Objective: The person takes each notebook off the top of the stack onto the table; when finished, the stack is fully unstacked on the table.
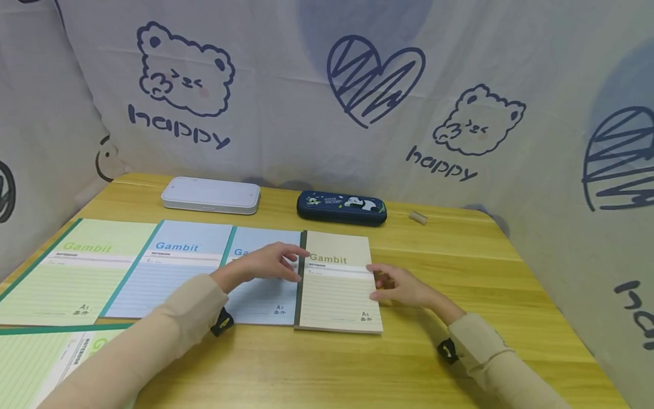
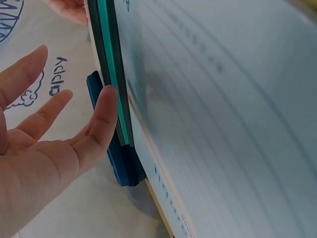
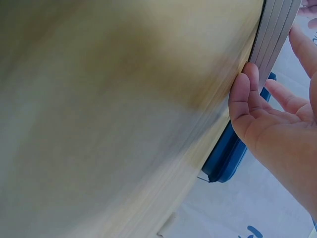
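Observation:
A cream Gambit notebook (image 1: 337, 307) with a dark spine lies on the table. In the right wrist view, layered page edges (image 3: 275, 34) show that it tops a small stack. My left hand (image 1: 265, 262) hovers over a blue notebook (image 1: 258, 304), fingertips at the stack's left spine. Dark and teal spines (image 2: 113, 74) stand beside a fingertip in the left wrist view. At the stack's right edge, my right hand (image 1: 406, 288) rests its fingertips against the pages, fingers loosely bent. Neither hand grips the stack.
Another blue notebook (image 1: 168, 278) and a green one (image 1: 97, 272) continue the row leftward. Partly behind the left sleeve lies a second green notebook (image 1: 30, 363). Along the back are a white case (image 1: 212, 193), a dark blue panda case (image 1: 339, 209) and a small eraser-like block (image 1: 418, 217).

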The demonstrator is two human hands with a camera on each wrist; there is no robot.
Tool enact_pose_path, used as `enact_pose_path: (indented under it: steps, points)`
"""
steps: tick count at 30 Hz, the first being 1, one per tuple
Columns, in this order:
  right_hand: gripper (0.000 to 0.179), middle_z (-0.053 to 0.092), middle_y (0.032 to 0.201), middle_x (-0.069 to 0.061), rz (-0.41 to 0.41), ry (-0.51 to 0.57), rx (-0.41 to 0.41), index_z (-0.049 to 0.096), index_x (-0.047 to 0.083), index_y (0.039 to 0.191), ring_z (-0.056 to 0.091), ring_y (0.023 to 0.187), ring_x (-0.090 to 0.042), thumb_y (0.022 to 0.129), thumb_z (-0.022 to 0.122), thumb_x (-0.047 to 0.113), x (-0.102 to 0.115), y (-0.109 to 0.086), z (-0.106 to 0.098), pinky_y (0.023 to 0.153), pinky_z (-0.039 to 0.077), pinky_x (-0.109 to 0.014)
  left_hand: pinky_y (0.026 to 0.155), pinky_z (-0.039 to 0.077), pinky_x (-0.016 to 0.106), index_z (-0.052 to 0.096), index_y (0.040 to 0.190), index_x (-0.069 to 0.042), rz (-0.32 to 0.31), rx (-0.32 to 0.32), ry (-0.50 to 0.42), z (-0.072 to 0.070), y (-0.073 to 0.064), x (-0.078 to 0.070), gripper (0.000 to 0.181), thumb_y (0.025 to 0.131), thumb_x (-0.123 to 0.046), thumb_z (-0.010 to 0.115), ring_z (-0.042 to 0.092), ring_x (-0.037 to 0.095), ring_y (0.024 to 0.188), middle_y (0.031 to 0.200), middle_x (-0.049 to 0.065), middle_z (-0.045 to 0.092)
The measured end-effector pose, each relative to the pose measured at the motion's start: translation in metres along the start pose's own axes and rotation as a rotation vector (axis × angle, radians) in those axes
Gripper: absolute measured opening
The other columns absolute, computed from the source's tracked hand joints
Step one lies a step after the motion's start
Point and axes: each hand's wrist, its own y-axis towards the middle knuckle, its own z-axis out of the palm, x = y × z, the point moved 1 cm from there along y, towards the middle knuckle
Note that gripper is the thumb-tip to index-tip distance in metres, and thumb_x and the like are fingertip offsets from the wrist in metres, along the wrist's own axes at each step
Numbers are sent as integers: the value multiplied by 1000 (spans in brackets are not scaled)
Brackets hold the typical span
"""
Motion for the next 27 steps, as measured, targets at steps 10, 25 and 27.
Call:
enact_pose_path:
  steps: [10,25,27]
  points:
    - [58,53,93,-10,-25,-20,-2,38,-12,127,48,84,-20,83,64,16,1,0,0,72,41,-29,83,41,38,48,129,-11,-92,-4,110,10,11,-3,59,75,-14,72,46,28,107,124,18,44]
    - [60,53,93,-7,7,-7,-2,38,-10,128,47,84,-20,82,65,17,2,0,0,72,41,-29,92,36,39,50,125,-8,-46,-53,242,18,23,-3,69,65,-23,80,45,31,111,124,18,47]
    - [60,53,92,-7,9,-7,-3,38,-10,128,48,84,-20,82,65,17,2,0,0,72,41,-30,92,36,39,50,125,-7,-40,-60,254,19,24,-3,69,64,-24,80,45,30,111,124,18,46]
